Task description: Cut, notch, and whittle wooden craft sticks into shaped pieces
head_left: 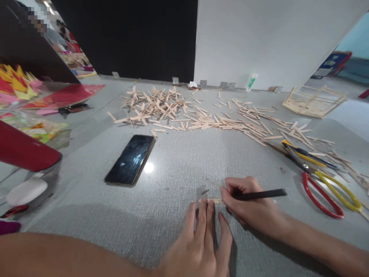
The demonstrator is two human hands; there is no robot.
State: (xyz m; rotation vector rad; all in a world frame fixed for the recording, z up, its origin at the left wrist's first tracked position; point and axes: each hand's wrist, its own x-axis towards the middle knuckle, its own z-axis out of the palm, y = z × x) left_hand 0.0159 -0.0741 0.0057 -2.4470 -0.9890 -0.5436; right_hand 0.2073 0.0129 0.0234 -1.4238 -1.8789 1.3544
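Flat on the table, my left hand (pixel 201 238) has its fingers stretched out, their tips pressing on a small pale wooden stick (pixel 215 201). My right hand (pixel 250 204) is closed in a writing grip around a slim black pen (pixel 263 194); its tip is hidden by the fingers, close to the stick's right end. A tiny dark sliver (pixel 205 191) lies just beyond the left fingertips. To the right of my right hand rest scissors (pixel 323 190) with one red and one yellow handle, beside a yellow and black cutter knife (pixel 307 154).
Loose wooden sticks (pixel 207 121) spread across the back, near glued stick pieces (pixel 157 104). A phone (pixel 131 159) lies left of centre. A wooden stick frame (pixel 314 102) stands back right. At left are a red cylinder (pixel 25 148), a white case (pixel 27 191) and folded paper (pixel 17 82).
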